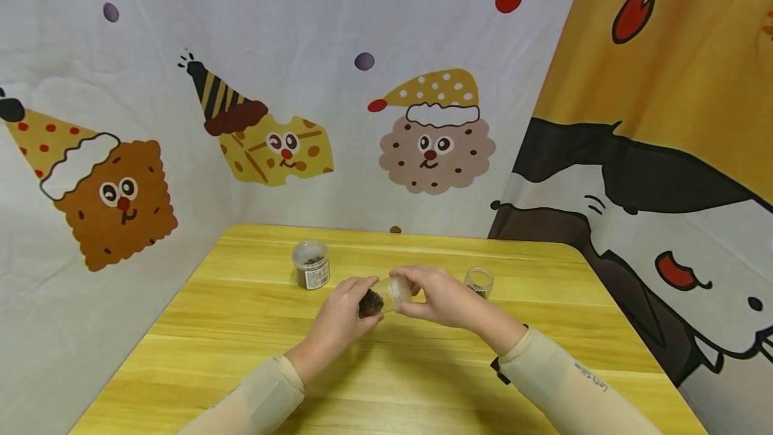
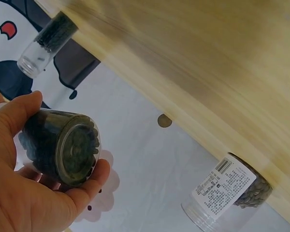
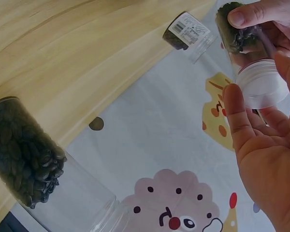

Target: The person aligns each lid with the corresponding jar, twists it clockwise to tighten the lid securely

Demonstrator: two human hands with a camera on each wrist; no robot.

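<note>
My left hand (image 1: 339, 314) holds a clear jar (image 1: 371, 303) partly filled with dark seeds, tilted above the middle of the table. Its fingers and thumb curl round the base end in the left wrist view, where the jar's round bottom (image 2: 77, 150) faces the camera. At the other end, my right hand (image 1: 439, 296) grips a whitish translucent lid (image 3: 263, 87) between thumb and fingers. The lid sits on the jar's mouth; whether it is loose or tight I cannot tell.
A labelled clear jar (image 1: 314, 274) with dark seeds stands at the back left of the wooden table (image 1: 253, 327). Another open-topped jar (image 1: 480, 278) of dark seeds stands at the right, partly behind my right hand. A cartoon-printed cloth (image 1: 350, 207) hangs behind the table.
</note>
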